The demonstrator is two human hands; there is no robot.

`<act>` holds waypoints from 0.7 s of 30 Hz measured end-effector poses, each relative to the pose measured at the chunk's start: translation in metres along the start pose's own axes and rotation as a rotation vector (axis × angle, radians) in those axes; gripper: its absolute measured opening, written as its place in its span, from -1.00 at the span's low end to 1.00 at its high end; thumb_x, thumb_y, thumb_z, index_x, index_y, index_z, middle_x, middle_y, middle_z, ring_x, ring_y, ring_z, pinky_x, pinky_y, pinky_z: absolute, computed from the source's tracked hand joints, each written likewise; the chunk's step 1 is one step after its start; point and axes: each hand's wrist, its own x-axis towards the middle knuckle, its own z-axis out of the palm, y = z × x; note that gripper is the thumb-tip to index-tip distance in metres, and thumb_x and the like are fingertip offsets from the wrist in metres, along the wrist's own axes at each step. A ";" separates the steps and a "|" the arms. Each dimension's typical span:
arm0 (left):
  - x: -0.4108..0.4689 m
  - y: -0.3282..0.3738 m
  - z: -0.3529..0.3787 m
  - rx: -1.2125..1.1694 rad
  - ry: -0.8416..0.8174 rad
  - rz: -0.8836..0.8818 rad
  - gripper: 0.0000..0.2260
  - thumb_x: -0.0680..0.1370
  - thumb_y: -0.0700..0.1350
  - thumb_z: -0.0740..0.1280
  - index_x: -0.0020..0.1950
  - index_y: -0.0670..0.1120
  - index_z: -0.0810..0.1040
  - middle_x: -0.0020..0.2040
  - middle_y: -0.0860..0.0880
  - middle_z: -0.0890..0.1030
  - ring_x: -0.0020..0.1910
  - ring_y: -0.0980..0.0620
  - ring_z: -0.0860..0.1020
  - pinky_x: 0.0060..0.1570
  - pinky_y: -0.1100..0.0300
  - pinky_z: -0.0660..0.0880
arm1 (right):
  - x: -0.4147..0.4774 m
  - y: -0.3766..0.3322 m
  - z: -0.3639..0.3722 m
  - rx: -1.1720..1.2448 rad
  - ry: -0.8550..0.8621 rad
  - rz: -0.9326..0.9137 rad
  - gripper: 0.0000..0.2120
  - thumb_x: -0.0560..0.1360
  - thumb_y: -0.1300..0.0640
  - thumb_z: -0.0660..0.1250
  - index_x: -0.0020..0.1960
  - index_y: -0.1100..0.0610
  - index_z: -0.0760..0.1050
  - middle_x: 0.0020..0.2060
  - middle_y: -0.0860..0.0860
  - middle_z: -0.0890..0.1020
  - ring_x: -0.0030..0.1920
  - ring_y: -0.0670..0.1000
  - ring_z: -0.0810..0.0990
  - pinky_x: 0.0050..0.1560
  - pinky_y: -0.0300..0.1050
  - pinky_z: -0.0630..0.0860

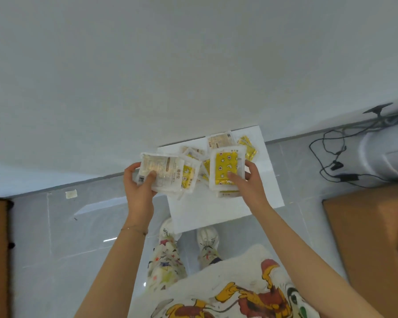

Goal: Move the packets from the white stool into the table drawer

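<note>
The left grip (139, 187) held a bunch of clear plastic packets (163, 171). The right grip (248, 180) pinched a yellow starry packet (226, 168) on the square white stool (205, 214). Other packets (220, 140) lay near its far edge. No drawer showed, so most work seemed left.

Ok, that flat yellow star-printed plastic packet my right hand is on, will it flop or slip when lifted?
The yellow star-printed packet looks flat with a straight white rim, so it probably keeps its shape. Its glossy film may slip in the right hand. Likely light: the left hand holds several similar packets.
</note>
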 end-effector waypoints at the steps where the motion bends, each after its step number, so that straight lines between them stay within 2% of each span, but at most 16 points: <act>1: -0.012 0.007 -0.008 -0.049 0.029 -0.009 -0.68 0.56 -0.32 0.31 0.22 -0.01 0.37 0.13 -0.09 0.58 0.09 -0.09 0.62 0.00 0.00 0.62 | -0.010 -0.011 0.004 -0.021 -0.026 -0.013 -0.55 0.49 0.13 0.41 0.27 -0.12 0.31 0.00 -0.05 0.61 -0.01 -0.11 0.61 -0.09 -0.17 0.55; 3: -0.034 0.021 -0.028 -0.135 0.098 -0.018 -0.67 0.56 -0.32 0.31 0.22 0.00 0.36 0.14 -0.11 0.59 0.09 -0.08 0.63 -0.03 0.04 0.63 | -0.030 -0.033 0.019 -0.068 -0.079 -0.043 -0.51 0.48 0.11 0.42 0.30 -0.14 0.29 0.05 -0.04 0.60 0.05 -0.09 0.59 -0.06 -0.17 0.54; 7: -0.082 0.051 -0.086 -0.247 0.227 0.006 -0.68 0.57 -0.31 0.29 0.23 0.01 0.36 0.15 -0.08 0.60 0.10 -0.06 0.63 -0.01 0.01 0.63 | -0.072 -0.068 0.064 -0.160 -0.206 -0.105 -0.47 0.46 0.09 0.44 0.35 -0.11 0.30 0.18 0.01 0.59 0.17 0.04 0.59 0.08 0.00 0.58; 12: -0.133 0.075 -0.175 -0.353 0.389 0.063 -0.66 0.57 -0.27 0.32 0.27 0.01 0.38 0.18 -0.12 0.59 0.09 -0.08 0.64 -0.02 0.01 0.63 | -0.130 -0.087 0.144 -0.263 -0.408 -0.170 -0.52 0.48 0.14 0.42 0.31 -0.08 0.33 0.15 0.04 0.61 0.10 0.06 0.62 -0.05 -0.05 0.61; 14: -0.150 0.077 -0.211 -0.415 0.465 0.073 -0.67 0.57 -0.26 0.31 0.27 0.03 0.39 0.18 -0.10 0.59 0.08 -0.06 0.65 -0.02 0.01 0.63 | -0.157 -0.087 0.181 -0.313 -0.498 -0.195 -0.55 0.48 0.13 0.41 0.27 -0.12 0.32 0.13 0.03 0.61 0.06 0.03 0.63 -0.13 -0.14 0.57; 18: -0.182 0.069 -0.290 -0.551 0.616 0.066 -0.63 0.58 -0.25 0.31 0.35 0.01 0.40 0.20 -0.05 0.58 0.13 -0.04 0.62 -0.01 0.03 0.63 | -0.212 -0.071 0.258 -0.427 -0.656 -0.246 -0.56 0.48 0.11 0.42 0.26 -0.14 0.32 0.16 0.03 0.61 0.06 0.02 0.63 -0.11 -0.17 0.58; 21: -0.211 0.054 -0.351 -0.640 0.715 0.086 -0.66 0.58 -0.28 0.29 0.32 0.00 0.41 0.16 -0.03 0.59 0.12 -0.02 0.62 -0.09 0.13 0.64 | -0.257 -0.051 0.314 -0.500 -0.762 -0.269 -0.55 0.50 0.13 0.41 0.29 -0.09 0.32 0.14 -0.01 0.60 -0.02 -0.08 0.63 -0.27 -0.33 0.56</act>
